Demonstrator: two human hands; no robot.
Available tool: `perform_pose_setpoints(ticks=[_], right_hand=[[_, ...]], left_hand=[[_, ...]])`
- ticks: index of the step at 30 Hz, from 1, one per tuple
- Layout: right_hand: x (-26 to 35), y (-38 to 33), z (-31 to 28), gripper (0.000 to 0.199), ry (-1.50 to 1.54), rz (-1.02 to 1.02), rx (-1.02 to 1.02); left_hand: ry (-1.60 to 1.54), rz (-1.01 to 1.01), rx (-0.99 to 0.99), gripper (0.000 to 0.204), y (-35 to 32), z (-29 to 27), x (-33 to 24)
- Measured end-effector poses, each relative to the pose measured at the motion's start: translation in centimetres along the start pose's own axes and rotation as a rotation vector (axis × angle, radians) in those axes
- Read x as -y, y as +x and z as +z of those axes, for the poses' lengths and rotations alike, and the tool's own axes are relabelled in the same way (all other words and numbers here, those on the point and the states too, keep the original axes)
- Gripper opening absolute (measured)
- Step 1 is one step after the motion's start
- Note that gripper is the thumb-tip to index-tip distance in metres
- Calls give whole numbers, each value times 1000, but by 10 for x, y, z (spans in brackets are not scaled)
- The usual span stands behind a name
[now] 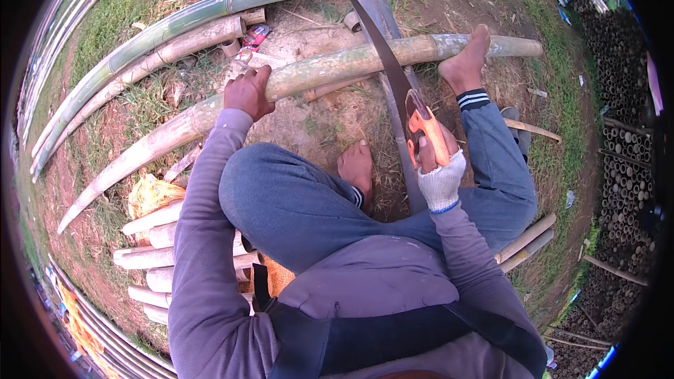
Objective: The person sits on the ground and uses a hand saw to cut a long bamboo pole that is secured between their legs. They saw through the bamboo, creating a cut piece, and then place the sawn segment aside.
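Note:
A long bamboo pole (324, 76) lies crosswise in front of me, over a grey beam (394, 109). My left hand (248, 93), bare, rests on the pole left of the middle, its fingers curled over the top. In my right hand (442, 165), which wears a white knit glove with the fingertips bare, is a hand saw by its orange handle (427, 130). The dark curved saw blade (384, 49) reaches up across the pole where it passes over the beam. Whether its teeth touch the bamboo I cannot tell. My bare right foot (467, 63) presses on the pole's right part.
A green bamboo pole (210, 17) and a duller one (172, 49) lie farther off at the left. Several cut bamboo pieces (151, 258) lie beside an orange mesh sack (153, 195) at my left. Stacked bamboo tubes (623, 161) line the right side.

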State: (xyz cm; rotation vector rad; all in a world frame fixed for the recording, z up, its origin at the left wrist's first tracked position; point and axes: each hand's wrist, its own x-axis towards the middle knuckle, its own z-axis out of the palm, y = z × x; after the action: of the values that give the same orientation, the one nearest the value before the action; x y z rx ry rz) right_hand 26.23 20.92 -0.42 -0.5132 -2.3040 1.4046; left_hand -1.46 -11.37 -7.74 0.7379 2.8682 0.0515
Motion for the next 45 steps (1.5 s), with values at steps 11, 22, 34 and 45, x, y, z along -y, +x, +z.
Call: perform_pose_setpoints(ticks=[11, 22, 34, 45], right_hand=[[9, -59, -38, 44, 124, 193, 92], [2, 18, 10, 39, 61, 35, 14], [6, 80, 42, 32, -65, -133, -116], [13, -40, -30, 40, 17, 167, -11]], left_hand=[[18, -22, -48, 72, -17, 4, 9], [59, -19, -49, 72, -13, -6, 2], [14, 34, -52, 75, 8, -1, -4], [-14, 94, -115, 71, 15, 12, -11]])
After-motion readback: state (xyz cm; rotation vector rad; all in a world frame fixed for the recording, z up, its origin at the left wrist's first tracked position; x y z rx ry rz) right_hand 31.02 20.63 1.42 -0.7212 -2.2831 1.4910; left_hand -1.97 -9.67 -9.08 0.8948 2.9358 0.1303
